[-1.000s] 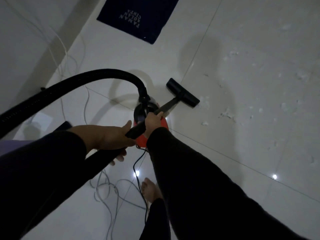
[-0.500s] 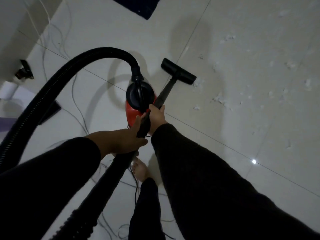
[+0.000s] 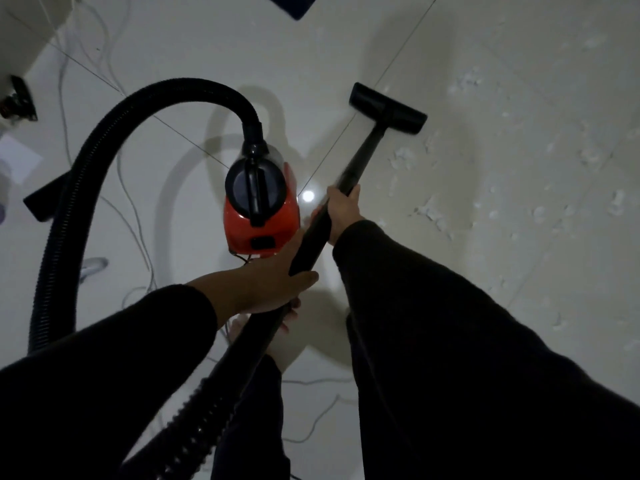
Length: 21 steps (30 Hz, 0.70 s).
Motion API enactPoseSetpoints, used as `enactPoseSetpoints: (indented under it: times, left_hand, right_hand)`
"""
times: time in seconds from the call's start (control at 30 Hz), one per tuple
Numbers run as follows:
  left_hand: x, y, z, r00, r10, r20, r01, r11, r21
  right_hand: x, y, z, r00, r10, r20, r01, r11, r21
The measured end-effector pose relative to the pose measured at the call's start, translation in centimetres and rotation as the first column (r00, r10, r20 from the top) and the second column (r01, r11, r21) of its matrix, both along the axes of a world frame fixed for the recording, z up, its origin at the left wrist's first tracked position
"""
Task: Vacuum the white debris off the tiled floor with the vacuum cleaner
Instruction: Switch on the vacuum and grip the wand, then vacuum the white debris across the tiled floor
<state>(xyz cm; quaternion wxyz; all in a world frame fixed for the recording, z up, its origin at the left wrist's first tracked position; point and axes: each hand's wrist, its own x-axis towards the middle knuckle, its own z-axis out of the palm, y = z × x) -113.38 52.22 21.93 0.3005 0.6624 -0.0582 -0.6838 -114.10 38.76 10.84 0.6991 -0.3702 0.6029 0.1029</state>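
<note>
A red and black vacuum cleaner body point(image 3: 260, 209) stands on the pale tiled floor point(image 3: 194, 36) in front of me. Its ribbed black hose point(image 3: 104, 133) arches left and loops back under my arms. My left hand point(image 3: 266, 282) grips the black wand point(image 3: 360, 154) at its lower end, and my right hand point(image 3: 341, 211) grips it higher up. The flat black floor nozzle point(image 3: 387, 108) rests on the tiles, just left of scattered white debris point(image 3: 429, 213) that spreads across the right side.
Thin white and grey cables point(image 3: 131, 202) trail over the floor at left and near my bare foot point(image 3: 239, 327). A black crevice attachment point(image 3: 43, 199) lies at left. A dark mat corner point(image 3: 298, 3) shows at the top. A wall base point(image 3: 20, 46) stands at far left.
The view has swung so the vacuum body sits more to the centre. The wand and nozzle have shifted right toward the debris, and my hands have moved further apart along the wand.
</note>
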Motion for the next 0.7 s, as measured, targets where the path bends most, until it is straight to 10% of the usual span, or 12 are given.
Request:
enactPoseSetpoints:
  times: [0.7]
  left_hand:
    - [8.7, -24.4, 1.0, 0.959, 0.283, -0.022, -0.284, 0.957, -0.049]
  right_hand:
    - [8.7, -22.5, 3.1, 0.985, -0.077, 0.157, 0.066, 0.995, 0.077]
